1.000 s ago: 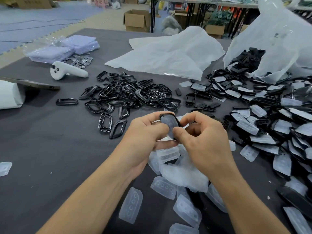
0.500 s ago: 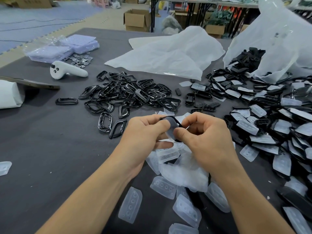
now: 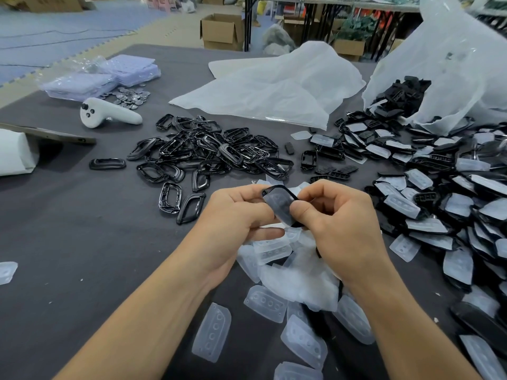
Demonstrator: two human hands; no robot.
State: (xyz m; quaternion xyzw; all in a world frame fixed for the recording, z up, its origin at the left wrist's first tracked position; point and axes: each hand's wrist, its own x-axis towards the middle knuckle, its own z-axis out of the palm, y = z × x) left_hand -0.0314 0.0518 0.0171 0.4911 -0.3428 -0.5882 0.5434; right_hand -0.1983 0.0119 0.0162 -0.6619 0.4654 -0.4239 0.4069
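Above the dark grey table, my left hand [image 3: 237,215] and my right hand [image 3: 336,218] both pinch one small black plastic frame with a translucent pad [image 3: 279,205] set in it. The left fingers grip its left edge and the right thumb presses on its lower right face. Under my hands lies a heap of loose translucent pads [image 3: 296,281]. A pile of empty black frames [image 3: 208,152] lies beyond my left hand. To the right spreads a large heap of black frames with pads fitted [image 3: 444,193].
A white controller [image 3: 107,113] and a small pile of metal discs [image 3: 131,96] lie at the back left beside bagged purple packets [image 3: 104,78]. A crumpled white bag [image 3: 274,89] lies at the back middle, and a clear bag [image 3: 450,58] spills black parts at the right.
The frame has turned slightly between my fingers and now shows more of its padded face. My hands stay in almost the same place.
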